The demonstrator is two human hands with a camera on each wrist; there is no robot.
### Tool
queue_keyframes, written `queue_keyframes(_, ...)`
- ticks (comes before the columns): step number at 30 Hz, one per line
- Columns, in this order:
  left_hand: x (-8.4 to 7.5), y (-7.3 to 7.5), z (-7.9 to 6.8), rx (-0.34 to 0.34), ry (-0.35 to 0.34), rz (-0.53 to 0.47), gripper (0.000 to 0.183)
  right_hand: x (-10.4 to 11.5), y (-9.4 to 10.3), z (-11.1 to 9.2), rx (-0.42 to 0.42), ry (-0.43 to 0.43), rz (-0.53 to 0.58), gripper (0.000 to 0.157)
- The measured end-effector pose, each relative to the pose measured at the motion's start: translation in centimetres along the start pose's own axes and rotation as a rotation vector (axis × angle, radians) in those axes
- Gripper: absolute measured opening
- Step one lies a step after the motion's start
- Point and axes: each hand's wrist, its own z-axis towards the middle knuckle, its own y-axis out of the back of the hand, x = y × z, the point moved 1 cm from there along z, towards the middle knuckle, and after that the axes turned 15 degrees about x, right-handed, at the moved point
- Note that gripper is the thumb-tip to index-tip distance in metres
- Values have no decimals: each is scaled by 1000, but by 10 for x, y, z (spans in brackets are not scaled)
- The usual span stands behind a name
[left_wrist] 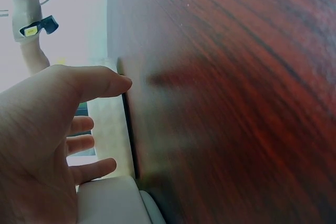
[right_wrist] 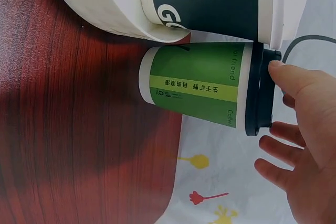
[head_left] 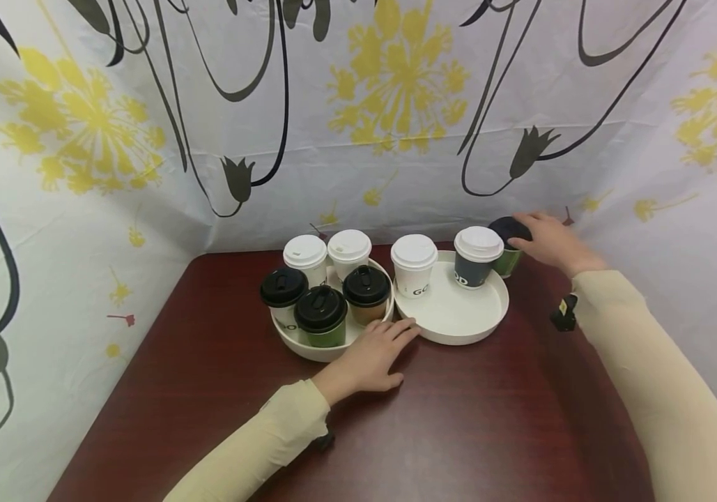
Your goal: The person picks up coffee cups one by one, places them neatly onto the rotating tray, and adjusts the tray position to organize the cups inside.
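Note:
A green paper cup (right_wrist: 197, 85) with a black lid (right_wrist: 261, 90) is outside the right tray, at its far right. My right hand (head_left: 549, 242) holds the cup by its lid, thumb on one side and fingers on the other. Whether the cup's base touches the table cannot be told. My left hand (head_left: 371, 359) has loosely spread fingers and holds nothing; it lies at the front between the left round tray (head_left: 314, 353) and the right round tray (head_left: 458, 321). A dark cup with a white lid (head_left: 476, 261) and a white cup (head_left: 413, 268) stand in the right tray.
Several lidded cups crowd the left tray, among them a green cup (head_left: 322, 321) and a brown cup (head_left: 367, 296) with black lids. Both trays rest on a dark red wooden table (head_left: 458, 418). A patterned cloth (head_left: 364, 104) hangs behind and beside it.

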Motion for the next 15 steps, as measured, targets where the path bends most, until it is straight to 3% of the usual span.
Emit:
queue_keyframes(9, 0, -1, 1, 3, -3, -2, 86, 0, -4, 0, 16, 26, -43, 72)
queue_keyframes(15, 0, 0, -1, 0, -3, -5, 85, 1, -8, 1, -6, 6, -1, 73)
